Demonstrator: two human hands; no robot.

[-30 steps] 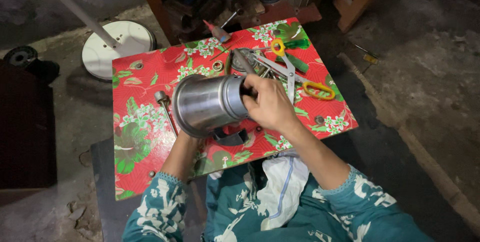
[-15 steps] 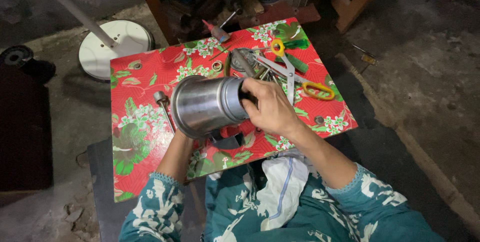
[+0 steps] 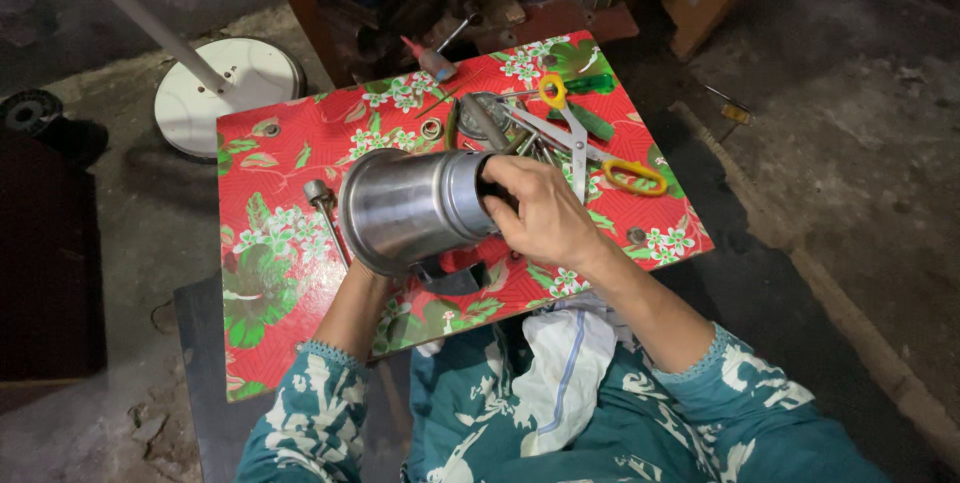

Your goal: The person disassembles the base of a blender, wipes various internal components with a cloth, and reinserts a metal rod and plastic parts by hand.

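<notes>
Here, one low table (image 3: 290,343) covered in a red floral cloth, set on a bare, dusty concrete floor (image 3: 850,123) in a dim workroom.

Surroundings: a round white stand base (image 3: 210,103) with a slanting white pole at 10 o'clock from the table; wooden legs and dark clutter at 12 o'clock; a dark cabinet (image 3: 45,253) at 9 o'clock.

On the cloth: yellow-handled scissors (image 3: 600,148) at 2 o'clock from the table's middle, lying across a heap of small metal tools; a metal rod with a socket head (image 3: 325,208) at 9 o'clock, just beside the cylinder's wide rim; a small washer (image 3: 432,128) at 12 o'clock; a dark bracket (image 3: 455,275) at 6 o'clock, under the cylinder.

Principal item: a shiny metal cylinder (image 3: 410,208), lying on its side above the table's middle, wide end to 9 o'clock, narrow end to 3 o'clock.

Right hand (image 3: 545,213): at the 3 o'clock end, fingers curled over the rim and clamped on the cylinder, tips hidden inside the opening.

Left hand: forearm (image 3: 350,308) rises from 6 o'clock beneath the cylinder; the hand is hidden behind it, so its grip cannot be told.
</notes>
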